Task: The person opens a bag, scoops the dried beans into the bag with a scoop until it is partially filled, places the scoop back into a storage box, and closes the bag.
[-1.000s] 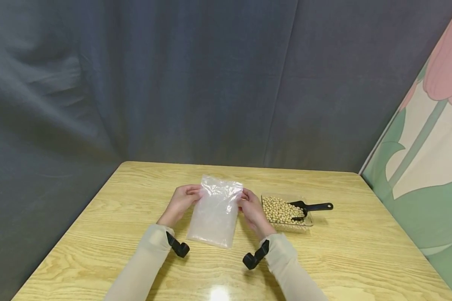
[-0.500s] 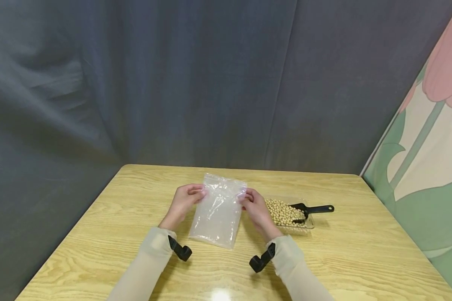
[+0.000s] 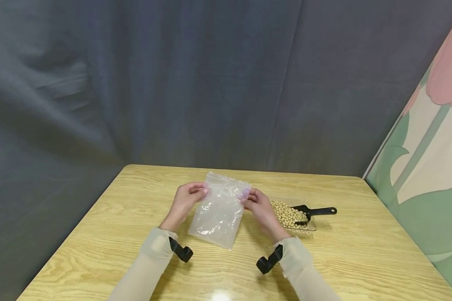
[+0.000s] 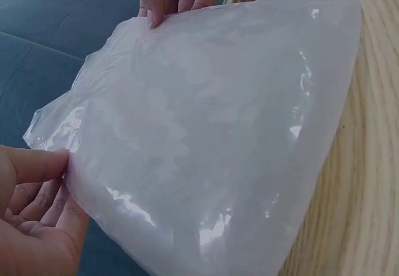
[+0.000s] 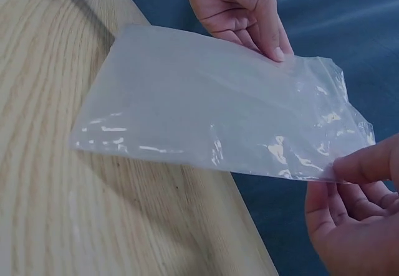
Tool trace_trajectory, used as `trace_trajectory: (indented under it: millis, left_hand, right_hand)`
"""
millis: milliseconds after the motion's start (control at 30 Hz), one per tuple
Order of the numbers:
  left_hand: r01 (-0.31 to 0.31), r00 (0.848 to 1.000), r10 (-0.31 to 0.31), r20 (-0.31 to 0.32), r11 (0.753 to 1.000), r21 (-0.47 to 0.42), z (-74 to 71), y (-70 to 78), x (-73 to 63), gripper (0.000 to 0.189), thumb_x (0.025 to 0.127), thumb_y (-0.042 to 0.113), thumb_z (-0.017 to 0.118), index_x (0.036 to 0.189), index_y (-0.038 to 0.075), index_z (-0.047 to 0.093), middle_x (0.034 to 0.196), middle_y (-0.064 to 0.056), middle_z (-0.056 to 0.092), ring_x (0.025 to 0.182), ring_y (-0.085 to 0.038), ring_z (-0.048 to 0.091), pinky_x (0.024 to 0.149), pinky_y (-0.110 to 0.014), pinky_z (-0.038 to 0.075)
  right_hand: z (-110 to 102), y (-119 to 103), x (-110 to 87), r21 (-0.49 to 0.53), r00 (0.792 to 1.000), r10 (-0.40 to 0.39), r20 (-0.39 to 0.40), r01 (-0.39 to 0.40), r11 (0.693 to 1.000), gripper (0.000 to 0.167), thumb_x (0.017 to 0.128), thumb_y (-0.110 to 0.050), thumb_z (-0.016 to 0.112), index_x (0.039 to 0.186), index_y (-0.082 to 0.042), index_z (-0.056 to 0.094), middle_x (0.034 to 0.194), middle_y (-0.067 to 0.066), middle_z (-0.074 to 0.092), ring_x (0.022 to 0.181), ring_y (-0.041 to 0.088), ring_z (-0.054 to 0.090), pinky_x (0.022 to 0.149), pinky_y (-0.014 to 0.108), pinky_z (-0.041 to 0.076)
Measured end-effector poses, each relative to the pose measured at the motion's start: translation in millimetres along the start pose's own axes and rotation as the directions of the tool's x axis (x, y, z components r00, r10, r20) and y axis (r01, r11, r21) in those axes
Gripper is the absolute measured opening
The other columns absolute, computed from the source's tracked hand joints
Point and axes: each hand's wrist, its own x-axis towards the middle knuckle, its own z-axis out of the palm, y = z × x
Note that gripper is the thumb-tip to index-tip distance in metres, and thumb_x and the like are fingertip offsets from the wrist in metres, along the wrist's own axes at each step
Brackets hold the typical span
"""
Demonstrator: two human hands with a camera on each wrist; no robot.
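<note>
The left hand (image 3: 184, 201) pinches the left top corner of a clear plastic bag (image 3: 219, 211), thumb and fingers closed on the film, and the bag hangs between the two hands over the middle of the wooden surface (image 3: 98, 234), its bottom edge at or just above the wood. The right hand (image 3: 259, 205) pinches the right top corner the same way. To its right stands a clear tray (image 3: 312, 225) of soybeans (image 3: 286, 213) with a black scoop (image 3: 314, 211) resting in it.

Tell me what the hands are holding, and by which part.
Both the left hand and right hand pinch a clear plastic bag at its upper corners.
</note>
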Motion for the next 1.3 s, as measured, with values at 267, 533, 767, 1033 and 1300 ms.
trace_trajectory:
  millis: [267, 533, 767, 1033, 1300]
  left_hand:
    - [-0.028, 1.0, 0.028, 0.002, 0.999, 0.016, 1.4, 5.4, -1.7, 0.024, 0.088, 0.003, 0.066, 0.111, -0.002, 0.068, 0.104, -0.017, 0.07, 0.084, -0.01, 0.066, 0.078, -0.026, 0.055]
    - [-0.08, 0.997, 0.08, 0.013, 0.995, 0.057, 4.2, 10.5, -2.7, 0.025, 0.088, 0.003, 0.066, 0.112, -0.004, 0.068, 0.107, -0.02, 0.07, 0.089, -0.015, 0.068, 0.08, -0.028, 0.055]
    - [-0.102, 0.995, 0.098, 0.031, 0.987, 0.124, 4.2, 14.1, -1.4, 0.026, 0.088, 0.009, 0.067, 0.113, 0.0, 0.07, 0.109, -0.018, 0.07, 0.09, -0.016, 0.068, 0.079, -0.028, 0.056]
    - [-0.206, 0.978, 0.194, 0.083, 0.96, 0.188, 5.8, 19.7, 1.3, 0.026, 0.088, 0.011, 0.068, 0.111, 0.001, 0.072, 0.112, -0.016, 0.069, 0.105, -0.026, 0.066, 0.082, -0.03, 0.055]
    - [-0.219, 0.974, 0.2, 0.11, 0.954, 0.206, 8.1, 21.7, 0.2, 0.026, 0.088, 0.011, 0.068, 0.112, 0.001, 0.071, 0.115, -0.015, 0.068, 0.106, -0.028, 0.066, 0.082, -0.03, 0.055]
  right_hand:
    - [-13.0, -4.2, 2.1, -0.05, 0.998, 0.035, 0.046, -0.033, 0.998, 0.034, 0.092, -0.009, 0.059, 0.124, 0.002, 0.054, 0.11, 0.013, 0.063, 0.09, 0.012, 0.061, 0.091, 0.037, 0.051]
    - [-28.5, -9.5, 5.7, -0.101, 0.996, 0.052, 0.068, -0.045, 0.994, 0.037, 0.096, -0.026, 0.057, 0.123, -0.002, 0.061, 0.117, 0.012, 0.063, 0.097, 0.014, 0.062, 0.097, 0.039, 0.048]
    - [-34.0, -14.3, 9.8, -0.084, 0.988, 0.028, 0.151, -0.016, 0.996, 0.04, 0.1, -0.025, 0.051, 0.129, 0.002, 0.058, 0.129, 0.016, 0.059, 0.104, 0.014, 0.062, 0.104, 0.042, 0.042]
    - [-33.7, -19.7, 11.4, -0.09, 0.974, 0.03, 0.226, -0.01, 0.996, 0.046, 0.099, -0.032, 0.051, 0.13, 0.001, 0.057, 0.137, 0.017, 0.054, 0.119, 0.021, 0.056, 0.109, 0.043, 0.037]
    - [-33.4, -20.4, 10.5, -0.083, 0.963, 0.029, 0.269, -0.007, 0.996, 0.043, 0.1, -0.027, 0.05, 0.127, 0.006, 0.058, 0.133, 0.019, 0.057, 0.108, 0.014, 0.06, 0.099, 0.035, 0.046]
